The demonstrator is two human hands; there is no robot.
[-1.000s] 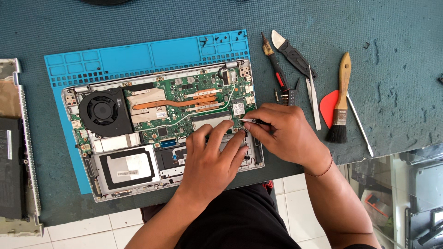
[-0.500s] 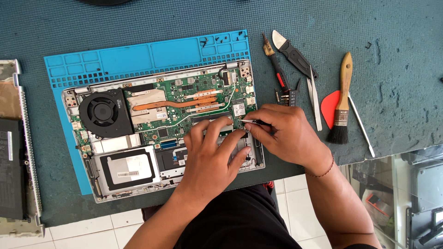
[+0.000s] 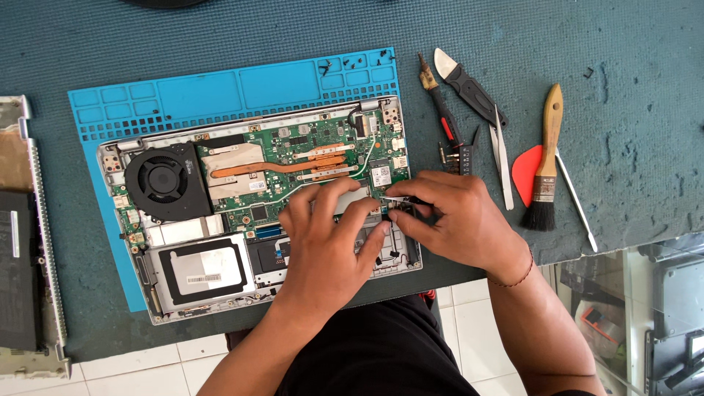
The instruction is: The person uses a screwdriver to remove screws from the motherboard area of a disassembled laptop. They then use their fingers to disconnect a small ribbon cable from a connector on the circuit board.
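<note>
Lying far left of the hands, a detached laptop cover (image 3: 29,242) rests on the table. Nearer, an opened laptop (image 3: 257,213) sits on a blue mat (image 3: 220,92), its black fan (image 3: 158,182) and silver drive (image 3: 202,271) left of the grip. The left hand (image 3: 330,235) presses fingers flat onto the board's lower right part. Touching it, the right hand (image 3: 455,216) pinches a thin dark tool (image 3: 396,198) between fingertips. Right of the grip lie a screwdriver (image 3: 440,110), pliers (image 3: 469,88), a red pick (image 3: 524,172) and a brush (image 3: 546,161).
</note>
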